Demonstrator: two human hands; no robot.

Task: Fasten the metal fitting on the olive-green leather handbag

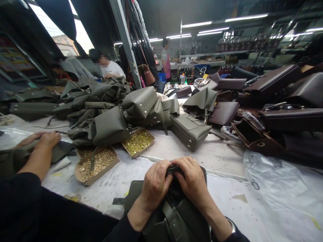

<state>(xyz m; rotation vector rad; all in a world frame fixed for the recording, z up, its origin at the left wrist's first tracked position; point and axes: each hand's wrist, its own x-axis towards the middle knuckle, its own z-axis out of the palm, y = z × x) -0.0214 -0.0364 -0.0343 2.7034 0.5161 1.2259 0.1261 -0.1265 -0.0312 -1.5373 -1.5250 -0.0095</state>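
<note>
The person's left hand (155,183) and right hand (193,183) are both closed tight on the top edge of a dark green bag (174,215). The bag sits at the near edge of the bench (176,148), right in front of the person. The fingers curl over a small dark part at the bag's top; what it is cannot be told, because the fingers hide it.

To do this well, both hands should pinch close together and keep the bag flat, so the edge does not slip. A slow, even squeeze looks best.

Two cardboard trays of little gold bits (97,164) (138,142) lie to the left, near the hands. Behind them is a big pile of green bags (111,111). Brown bags (272,101) lie to the right. Another person's hand (47,139) rests on green cloth at the far left.
</note>
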